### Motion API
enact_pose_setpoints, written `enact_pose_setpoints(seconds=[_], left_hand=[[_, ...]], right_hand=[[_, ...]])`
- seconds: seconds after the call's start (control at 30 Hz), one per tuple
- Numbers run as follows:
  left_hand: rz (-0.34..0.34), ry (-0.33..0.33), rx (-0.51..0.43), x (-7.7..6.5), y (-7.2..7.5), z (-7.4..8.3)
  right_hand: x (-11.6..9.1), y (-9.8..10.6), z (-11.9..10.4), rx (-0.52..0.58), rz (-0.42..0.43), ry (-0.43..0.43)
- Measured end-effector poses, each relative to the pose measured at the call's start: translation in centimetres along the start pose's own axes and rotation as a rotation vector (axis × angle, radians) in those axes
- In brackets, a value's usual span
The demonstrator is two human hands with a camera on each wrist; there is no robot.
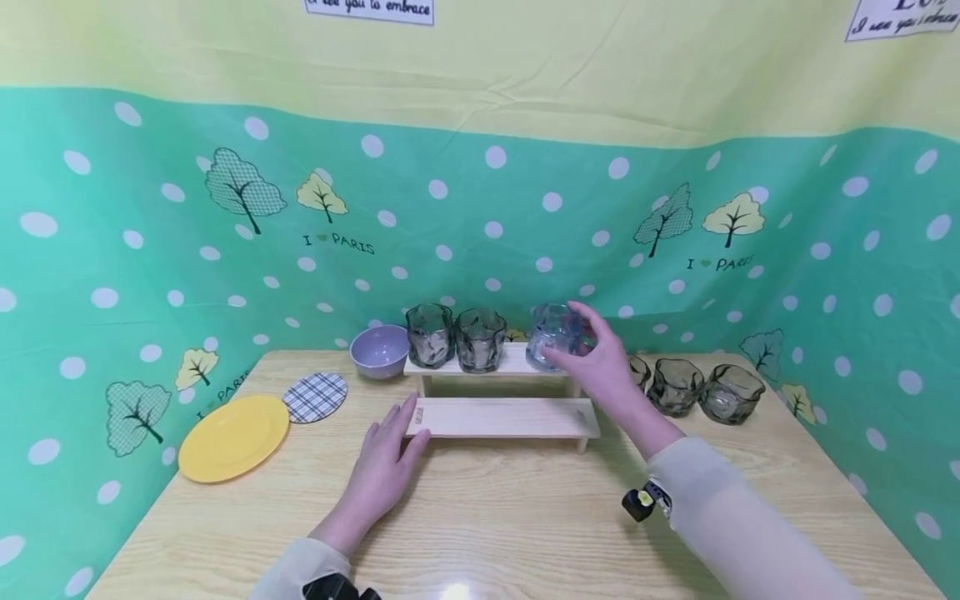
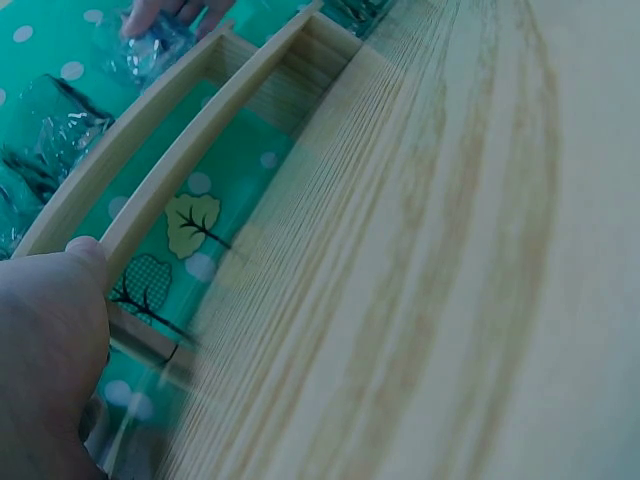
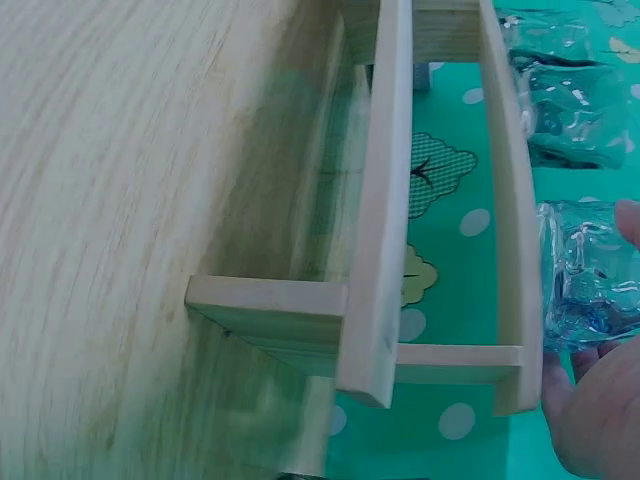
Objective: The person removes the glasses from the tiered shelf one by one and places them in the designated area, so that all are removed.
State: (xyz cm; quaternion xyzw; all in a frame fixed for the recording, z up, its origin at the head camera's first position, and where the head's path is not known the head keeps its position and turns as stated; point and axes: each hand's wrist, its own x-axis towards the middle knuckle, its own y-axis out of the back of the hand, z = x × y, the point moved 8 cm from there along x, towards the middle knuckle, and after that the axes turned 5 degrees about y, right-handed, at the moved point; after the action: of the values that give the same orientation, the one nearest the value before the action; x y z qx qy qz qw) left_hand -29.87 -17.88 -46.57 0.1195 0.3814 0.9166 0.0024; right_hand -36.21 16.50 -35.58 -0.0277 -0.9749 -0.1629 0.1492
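one blue-tinted clear glass tumbler (image 1: 551, 331), clasped between right hand (image 1: 602, 367) fingers and thumb; one two-tier pale wooden stand (image 1: 502, 417), touched by left hand (image 1: 383, 468), thumb and fingers apart

Lower right: a cream right sleeve (image 1: 750, 525), a black right camera (image 1: 637, 505) with a yellowish mark. Lower left: a cream left sleeve (image 1: 288, 571), a black left camera (image 1: 330, 587).

We see lilac bowl (image 1: 378, 353) at back left of wood-grain table (image 1: 495, 521), near round plaid mat (image 1: 316, 398). Yellow plate (image 1: 234, 439) lies just beside mat, at table's left edge. Behind, we find cloth backdrop (image 1: 517, 225): yellow above, green below, with pale dots, printed trees, "PARIS" lettering.
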Motion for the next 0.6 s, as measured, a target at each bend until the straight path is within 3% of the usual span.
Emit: enact_pose_setpoints(seconds=[0.27,0.6], left_hand=[[-0.011,-0.003,0.006,0.1,0.0,0.0],[-0.033,0.021,-0.007,0.2,-0.1,-0.4]], right_hand=[[-1.3,1.8,-1.6,0.013,0.0,-0.017],[-3.7,4.6,-1.9,-0.067,-0.003,-0.033]])
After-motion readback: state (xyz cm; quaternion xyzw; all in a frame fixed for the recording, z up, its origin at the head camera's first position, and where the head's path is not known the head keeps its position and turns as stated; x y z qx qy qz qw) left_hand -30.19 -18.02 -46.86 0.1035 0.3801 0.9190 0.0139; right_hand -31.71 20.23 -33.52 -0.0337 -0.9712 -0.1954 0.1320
